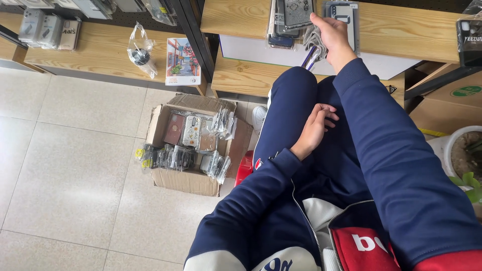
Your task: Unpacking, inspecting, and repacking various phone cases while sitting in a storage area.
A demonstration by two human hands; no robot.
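Note:
My right hand [331, 36] reaches up to the wooden shelf [401, 30] and grips a bundle of packaged phone cases [312, 47] hanging below the fingers. More phone cases in clear sleeves [293, 20] lie stacked on the shelf just left of that hand. My left hand [317, 125] rests loosely on my navy trouser leg, fingers curled, holding nothing. I sit with my knee raised; navy sleeves cover both arms.
An open cardboard box [183, 180] full of phone cases stands on the tiled floor to my left. A lower wooden shelf [95, 55] carries a plastic bag [140, 52] and a colourful picture box [182, 62]. A potted plant [464, 155] and cartons are at the right.

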